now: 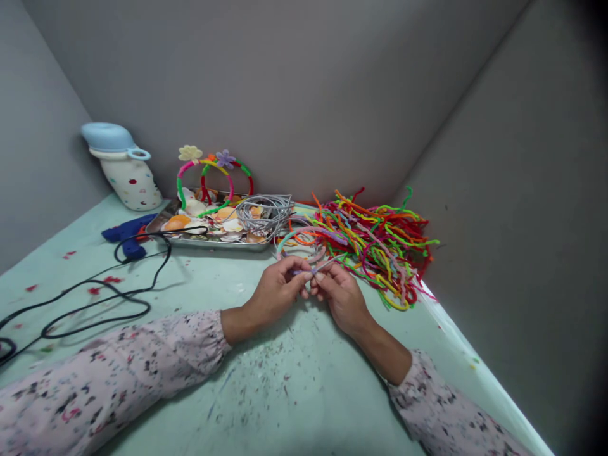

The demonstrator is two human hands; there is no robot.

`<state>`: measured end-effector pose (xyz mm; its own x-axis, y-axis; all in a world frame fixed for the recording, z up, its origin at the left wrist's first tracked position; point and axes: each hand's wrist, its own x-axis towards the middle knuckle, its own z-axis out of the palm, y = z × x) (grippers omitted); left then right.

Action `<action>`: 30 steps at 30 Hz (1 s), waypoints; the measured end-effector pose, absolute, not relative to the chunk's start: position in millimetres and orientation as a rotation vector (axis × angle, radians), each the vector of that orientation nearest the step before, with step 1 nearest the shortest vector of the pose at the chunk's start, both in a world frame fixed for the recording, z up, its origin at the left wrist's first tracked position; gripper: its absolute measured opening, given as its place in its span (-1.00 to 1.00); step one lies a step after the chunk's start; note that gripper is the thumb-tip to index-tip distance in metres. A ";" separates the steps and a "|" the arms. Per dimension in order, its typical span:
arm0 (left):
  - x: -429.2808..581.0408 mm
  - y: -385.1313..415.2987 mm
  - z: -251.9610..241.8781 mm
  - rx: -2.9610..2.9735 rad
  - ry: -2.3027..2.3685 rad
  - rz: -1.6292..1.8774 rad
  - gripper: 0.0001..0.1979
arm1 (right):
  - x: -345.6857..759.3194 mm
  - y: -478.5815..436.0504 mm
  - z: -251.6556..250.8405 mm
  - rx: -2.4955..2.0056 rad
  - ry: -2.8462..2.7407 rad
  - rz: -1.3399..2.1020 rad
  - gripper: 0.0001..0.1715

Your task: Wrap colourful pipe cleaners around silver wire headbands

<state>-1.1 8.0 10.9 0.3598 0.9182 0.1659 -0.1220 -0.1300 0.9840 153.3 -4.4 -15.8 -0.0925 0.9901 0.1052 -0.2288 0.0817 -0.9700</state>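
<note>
Both hands meet over the middle of the table, fingertips closed in a pinch. Between them is a short lavender pipe cleaner [313,270], and a thin grey wire end sticks out toward the right. My left hand [281,284] grips the pipe cleaner from the left. On the other side, my right hand [339,292] pinches it between thumb and fingers. Just behind the fingers arches a hoop [304,231] wrapped in pastel teal, pink and purple; whether it joins the held piece is hidden by the hands.
A heap of bright pipe cleaners [375,240] lies at the right. Behind my left hand, a metal tray [223,246] holds shells, coiled grey wire [268,212] and two flower-topped hoops [205,183]. Farther left are a blue glue gun [130,231], its black cord [128,294] and a bottle [130,177].
</note>
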 end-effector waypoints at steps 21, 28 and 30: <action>-3.1 10.9 2.3 1.596 0.927 1.128 -0.89 | 149.5 -5.2 -15.2 -1.045 -1.120 1.297 -0.62; -5.1 12.4 -1.8 1.744 0.965 1.140 -0.91 | 149.4 -1.5 -18.9 -1.082 -1.085 1.307 -0.63; -4.9 12.7 -3.8 1.756 0.950 1.147 -0.91 | 149.6 -0.6 -19.0 -1.080 -1.069 1.311 -0.66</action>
<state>-4.9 12.7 -3.8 0.3020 0.8956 0.3265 0.1541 -0.3839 0.9104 149.6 -0.6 -19.0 -0.0105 0.9998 -0.0173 -0.1845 -0.0190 -0.9827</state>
